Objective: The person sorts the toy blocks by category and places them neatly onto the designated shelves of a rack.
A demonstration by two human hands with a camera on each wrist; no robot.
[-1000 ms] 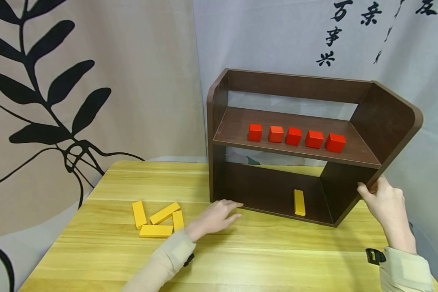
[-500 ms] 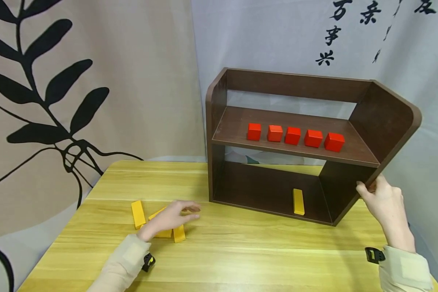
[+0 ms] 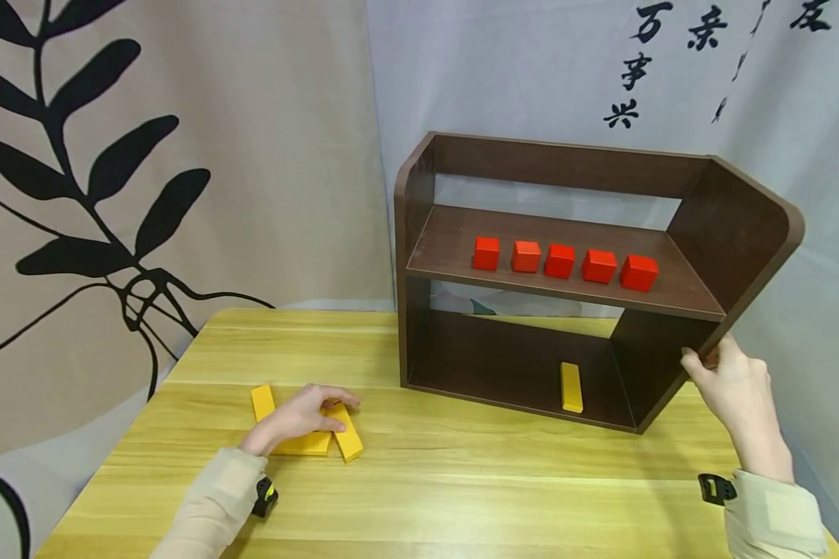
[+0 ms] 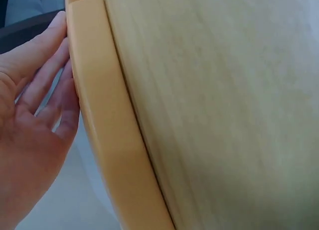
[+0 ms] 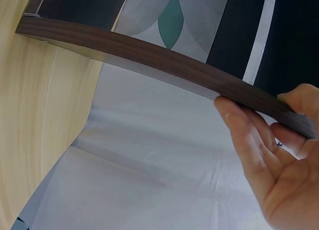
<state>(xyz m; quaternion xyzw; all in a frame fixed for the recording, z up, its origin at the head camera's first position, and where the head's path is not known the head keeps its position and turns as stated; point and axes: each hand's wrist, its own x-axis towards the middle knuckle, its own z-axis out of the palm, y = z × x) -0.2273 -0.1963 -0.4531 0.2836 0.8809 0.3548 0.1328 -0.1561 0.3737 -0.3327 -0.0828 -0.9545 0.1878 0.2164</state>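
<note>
Five red cubes (image 3: 559,262) on shelf (image 3: 447,241); left hand (image 3: 301,415) partly hides yellow blocks (image 3: 311,445).

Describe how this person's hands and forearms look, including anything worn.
The left hand and right hand are ungloved. The left sleeve and right sleeve are long and pale beige. The left wrist device and right wrist device are small and black, the left showing a yellowish patch.

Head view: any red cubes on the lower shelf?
No, all five red cubes sit on the upper shelf; the lower shelf holds one yellow block.
</note>
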